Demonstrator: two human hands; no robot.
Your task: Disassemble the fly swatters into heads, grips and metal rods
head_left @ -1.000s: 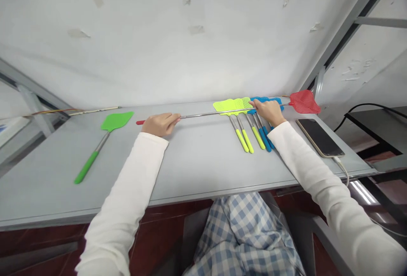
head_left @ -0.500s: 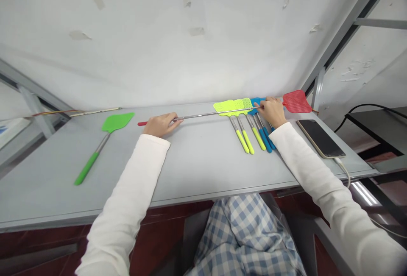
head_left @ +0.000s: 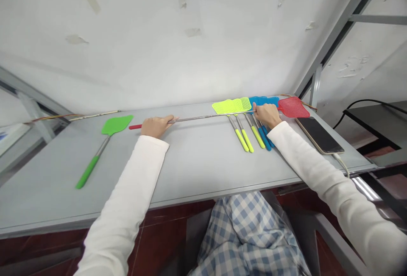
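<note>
A red fly swatter (head_left: 293, 107) with a long extended metal rod lies crosswise between my hands, its mesh head on the right. My left hand (head_left: 156, 126) is closed around the handle end, with the red grip's tip sticking out to the left. My right hand (head_left: 267, 115) grips the rod near the head. Under the rod and my right hand are several yellow fly swatters (head_left: 231, 105) and blue fly swatters (head_left: 263, 102), heads overlapping and handles toward me. Off to the left, by itself, lies a green fly swatter (head_left: 117, 124).
The grey table (head_left: 197, 161) runs along a white wall (head_left: 143, 55). A phone (head_left: 320, 135) with a white cable lies at the right. Metal frame posts (head_left: 338, 26) stand at both sides, and thin wires (head_left: 95, 115) run along the back edge.
My left hand has shifted slightly left with the handle, so more of the red grip shows. The red head has tilted and dropped a little toward the phone. The other swatters keep their places.
</note>
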